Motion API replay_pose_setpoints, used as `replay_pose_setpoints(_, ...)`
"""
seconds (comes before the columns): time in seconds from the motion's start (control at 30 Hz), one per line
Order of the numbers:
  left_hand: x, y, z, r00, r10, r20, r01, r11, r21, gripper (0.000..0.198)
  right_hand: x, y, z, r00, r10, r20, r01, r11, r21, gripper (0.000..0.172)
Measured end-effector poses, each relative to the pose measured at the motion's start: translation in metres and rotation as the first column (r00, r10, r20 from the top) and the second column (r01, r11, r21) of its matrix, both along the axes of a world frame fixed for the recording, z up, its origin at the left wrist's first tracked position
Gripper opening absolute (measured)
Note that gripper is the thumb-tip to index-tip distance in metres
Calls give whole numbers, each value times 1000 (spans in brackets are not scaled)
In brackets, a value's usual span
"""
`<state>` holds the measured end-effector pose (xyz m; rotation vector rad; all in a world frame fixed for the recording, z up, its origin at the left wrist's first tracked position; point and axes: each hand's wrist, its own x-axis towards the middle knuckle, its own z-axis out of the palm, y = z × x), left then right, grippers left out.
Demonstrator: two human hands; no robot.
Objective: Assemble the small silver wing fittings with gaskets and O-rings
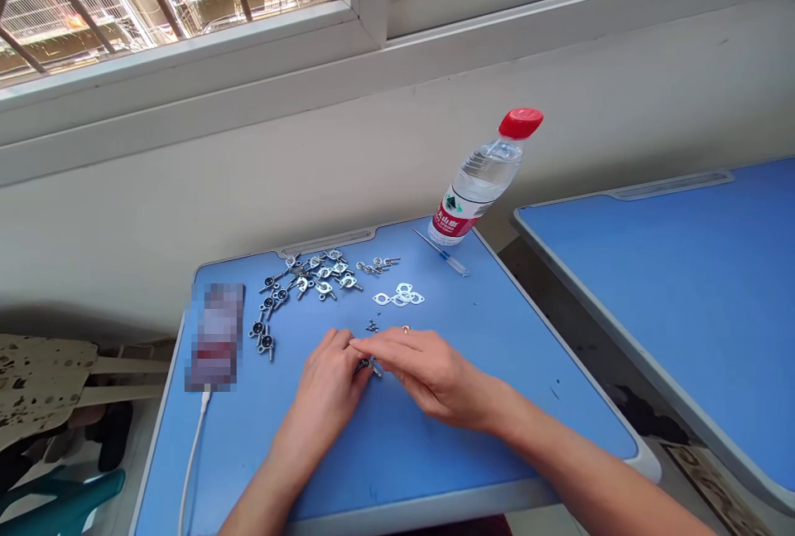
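working both hands over a small metal part (369,367) on a blue desk (435,470)

small metal part lies where the two hands meet, on the person's side of the water bottle (481,180). dark round head, short silver stem. long axis slants across the gap between the hands: head end toward the left hand (326,383), stem end toward the right hand (435,374).

left hand is the nearer, its curled fingers (332,340) right at the head end. right hand comes in from the person's right, a ring (406,329) on one finger. its straight fingers (388,344) lie close together, narrow, tips reaching across to the left hand. cannot tell whether either hand has a firm hold: fingers hide the top of the part.

around the landmark: flat silver gaskets (401,297) stacked loosely toward the person from the bottle. a slim clear tube with blue markings (442,253) just beside the bottle's base. tiny loose bits (373,325) nearer the hands than the gaskets. a scatter of winged metal pieces (314,283) off to the left of the bottle, and further left a blurred object (214,325) with a white cable (194,457). a second blue desk (652,312) stands to the right of the bottle, across a gap.
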<state>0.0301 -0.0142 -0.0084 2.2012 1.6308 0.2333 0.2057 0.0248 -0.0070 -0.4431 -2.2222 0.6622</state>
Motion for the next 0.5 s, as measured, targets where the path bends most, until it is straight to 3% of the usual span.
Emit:
replay_pose_setpoints(0.2, 0, 0, -1, 1000, -5, 16, 5, 1000, -6, 14, -4, 0, -5, 989, -136, -61, 145, 975, 168, 32)
replay_pose_setpoints(0.37, -1, 1, -1, 996, -21, 91, 24, 999, -30, 14, -1, 2, -3, 997, -72, -3, 72, 995, 69, 37)
replay_pose_setpoints(0.5, 0, 1, 0, 999, -10, 31, 11, 999, -47, 11, 0, 3, -8, 984, -178, -31, 180, 972, 152, 25)
